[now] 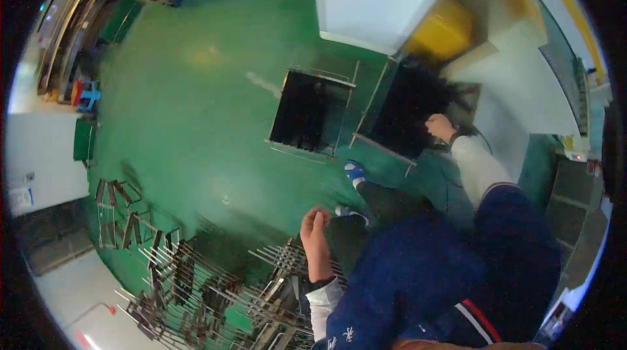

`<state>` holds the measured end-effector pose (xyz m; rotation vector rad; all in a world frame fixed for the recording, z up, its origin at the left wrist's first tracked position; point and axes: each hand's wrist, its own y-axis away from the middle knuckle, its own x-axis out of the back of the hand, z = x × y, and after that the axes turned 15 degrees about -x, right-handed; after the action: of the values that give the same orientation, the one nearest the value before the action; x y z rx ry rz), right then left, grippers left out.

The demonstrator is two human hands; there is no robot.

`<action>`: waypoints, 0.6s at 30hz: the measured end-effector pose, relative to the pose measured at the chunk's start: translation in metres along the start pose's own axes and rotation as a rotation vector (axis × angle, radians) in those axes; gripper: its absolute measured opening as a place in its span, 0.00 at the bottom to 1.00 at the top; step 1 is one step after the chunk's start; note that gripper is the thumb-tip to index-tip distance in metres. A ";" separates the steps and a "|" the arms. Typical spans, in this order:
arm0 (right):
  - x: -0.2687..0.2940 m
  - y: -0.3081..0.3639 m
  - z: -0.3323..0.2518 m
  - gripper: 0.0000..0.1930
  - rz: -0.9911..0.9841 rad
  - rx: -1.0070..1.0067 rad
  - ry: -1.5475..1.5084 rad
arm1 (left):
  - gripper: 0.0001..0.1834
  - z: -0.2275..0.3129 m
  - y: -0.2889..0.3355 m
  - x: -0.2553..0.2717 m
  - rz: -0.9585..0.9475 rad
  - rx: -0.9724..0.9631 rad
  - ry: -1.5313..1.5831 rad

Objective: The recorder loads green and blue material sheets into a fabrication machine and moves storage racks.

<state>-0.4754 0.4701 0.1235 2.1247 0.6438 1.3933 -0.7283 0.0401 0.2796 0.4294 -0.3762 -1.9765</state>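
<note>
My right hand [441, 128] is out to the right, fingers curled closed at the edge of a dark mass of black pieces [408, 102] in a metal-framed rack. Whatever its fingers hold is too small or hidden to make out. Lower in the picture, my left hand [315, 232] hangs in front of my body with its fingers folded in, and nothing shows in it. Left of the first rack, a second metal-framed rack [343, 121] stands on the green floor, partly filled with similar black pieces [302, 111].
A tall white cabinet [379, 4] rises beyond the racks, with a yellow bin [444, 27] beside it. Metal frames with many rods [261, 291] crowd the lower left. A blue and red stool [86, 95] stands far left. My slippered foot [354, 172] is close to the racks.
</note>
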 end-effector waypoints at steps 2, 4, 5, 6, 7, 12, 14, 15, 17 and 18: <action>0.000 -0.037 0.082 0.10 -0.016 0.260 0.041 | 0.13 -0.002 -0.019 -0.010 -0.043 0.056 0.061; 0.004 -0.009 0.094 0.12 0.188 0.563 0.893 | 0.13 -0.008 -0.035 -0.017 -0.040 0.103 0.113; -0.004 0.001 0.103 0.06 -0.072 0.172 0.476 | 0.13 -0.010 -0.044 -0.021 -0.038 0.126 0.131; -0.016 0.000 0.142 0.10 -0.415 -0.123 -0.168 | 0.12 -0.012 -0.051 -0.026 -0.047 0.153 0.149; -0.026 0.000 0.176 0.16 -0.724 -0.409 -0.830 | 0.12 -0.014 -0.059 -0.031 -0.057 0.163 0.150; -0.072 0.084 0.166 0.08 -0.405 -0.091 0.174 | 0.12 -0.018 -0.086 -0.053 -0.223 0.188 0.079; -0.083 0.098 0.174 0.17 -0.510 -0.185 -0.049 | 0.13 -0.018 -0.098 -0.062 -0.266 0.192 0.080; -0.082 0.105 0.157 0.17 -0.513 -0.185 -0.044 | 0.13 -0.019 -0.102 -0.063 -0.308 0.193 0.075; -0.078 0.122 0.121 0.16 -0.512 -0.388 -0.222 | 0.13 -0.025 -0.110 -0.057 -0.307 0.185 0.069; -0.083 0.112 0.135 0.16 -0.500 -0.395 -0.223 | 0.14 -0.029 -0.114 -0.058 -0.327 0.179 0.060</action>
<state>-0.3682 0.3116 0.0932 1.6289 0.6833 0.9051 -0.7826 0.1379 0.2113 0.6995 -0.4700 -2.2480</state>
